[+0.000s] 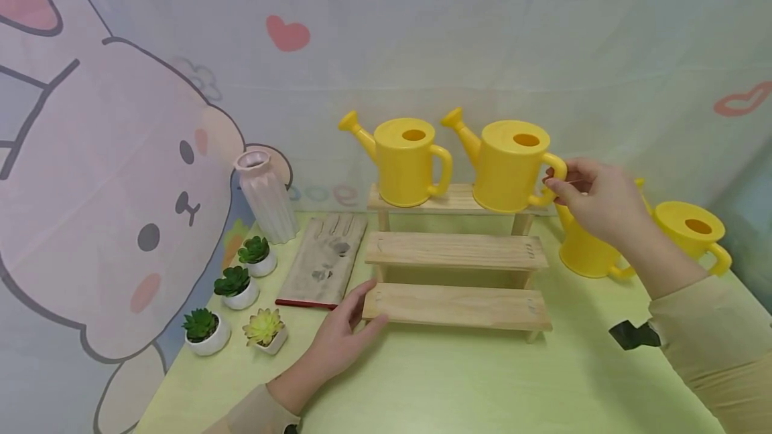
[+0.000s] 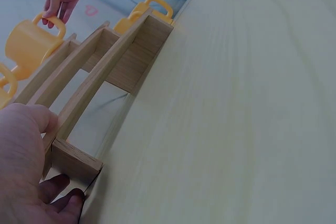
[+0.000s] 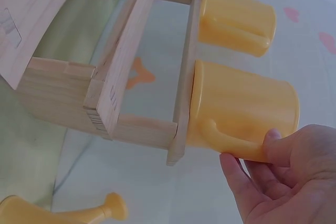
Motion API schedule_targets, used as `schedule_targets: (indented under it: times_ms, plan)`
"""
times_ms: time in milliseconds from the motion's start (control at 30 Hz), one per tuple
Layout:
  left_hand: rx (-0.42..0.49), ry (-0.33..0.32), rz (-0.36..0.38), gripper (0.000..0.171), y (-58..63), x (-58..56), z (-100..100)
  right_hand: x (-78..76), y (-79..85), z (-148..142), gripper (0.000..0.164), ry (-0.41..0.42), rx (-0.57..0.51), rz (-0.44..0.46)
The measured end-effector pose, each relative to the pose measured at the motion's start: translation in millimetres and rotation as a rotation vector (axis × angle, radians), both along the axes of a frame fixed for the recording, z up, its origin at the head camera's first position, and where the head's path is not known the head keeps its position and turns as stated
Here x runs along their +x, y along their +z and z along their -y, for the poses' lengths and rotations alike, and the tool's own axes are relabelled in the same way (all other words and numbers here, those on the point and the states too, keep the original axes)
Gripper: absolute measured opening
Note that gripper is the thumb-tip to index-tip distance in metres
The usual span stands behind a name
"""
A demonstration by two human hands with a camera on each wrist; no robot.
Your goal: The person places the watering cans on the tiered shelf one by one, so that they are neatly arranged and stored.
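Note:
My right hand (image 1: 606,203) pinches the handle of a yellow watering can (image 1: 509,166) at the right end of the top step of a wooden three-step stand (image 1: 455,250). In the right wrist view, the thumb and fingers are round that handle (image 3: 236,145), and the can's base is at the board. A second yellow watering can (image 1: 405,163) stands to its left on the same step, spout also pointing left. My left hand (image 1: 344,333) grips the left end of the lowest step; the left wrist view shows the thumb above the board and fingers beneath, beside the leg (image 2: 76,161).
Two more watering cans stand on the table right of the stand, one (image 1: 588,246) partly behind my right arm, another (image 1: 687,230) farther right. On the left are a ribbed vase (image 1: 268,199), a glove (image 1: 326,260) and several potted succulents (image 1: 208,331). A printed cloth (image 1: 482,32) hangs behind.

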State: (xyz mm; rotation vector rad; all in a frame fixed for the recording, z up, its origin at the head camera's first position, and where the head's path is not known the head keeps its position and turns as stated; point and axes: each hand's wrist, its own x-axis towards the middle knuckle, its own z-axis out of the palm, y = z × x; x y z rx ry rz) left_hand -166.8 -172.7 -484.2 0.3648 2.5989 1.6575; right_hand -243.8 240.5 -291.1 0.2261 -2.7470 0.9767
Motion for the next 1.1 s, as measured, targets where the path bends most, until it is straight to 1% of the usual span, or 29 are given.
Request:
schedule_targets:
  times_ms: [167, 333, 467, 567, 633, 700, 833, 900, 967, 1100]
  plan:
    - [-0.005, -0.003, -0.005, 0.069, -1.2, -1.0, 1, 0.8, -0.4, 1, 0.054, -0.004, -0.007, -0.006]
    - [-0.003, -0.004, -0.005, 0.069, -0.9, -1.5, 1, 1.1, -2.4, 1, 0.059, -0.005, -0.026, -0.007]
    - [-0.002, -0.004, 0.001, 0.069, -0.1, -0.8, 0, 2.2, -6.6, -2, 0.062, 0.007, -0.065, -0.012]
    - [-0.004, -0.005, -0.001, 0.069, -0.1, -0.4, 0, 4.7, -10.9, -8, 0.065, 0.013, -0.101, 0.001]
    - [-0.004, -0.005, -0.003, 0.069, 0.1, -0.2, 0, 7.2, -14.1, -13, 0.067, 0.002, -0.109, 0.003]
    - [-0.004, -0.003, -0.006, 0.068, 0.5, -0.2, 0, 10.4, -17.2, -19, 0.067, -0.023, -0.1, -0.001]
    - [-0.001, -0.007, -0.016, 0.069, 1.3, -0.4, 1, 17.6, -24.5, -30, 0.067, -0.098, -0.056, -0.027]
    - [0.0, -0.01, -0.016, 0.069, 1.2, -0.4, 1, 21.0, -29.2, -37, 0.068, -0.136, -0.053, -0.034]
    - [-0.001, -0.011, -0.017, 0.07, 0.9, -0.3, 0, 23.7, -34.6, -45, 0.069, -0.179, -0.073, -0.033]
    - [0.001, -0.008, -0.01, 0.07, 0.4, 0.2, 0, 28.1, -45.4, -61, 0.071, -0.272, -0.16, -0.028]
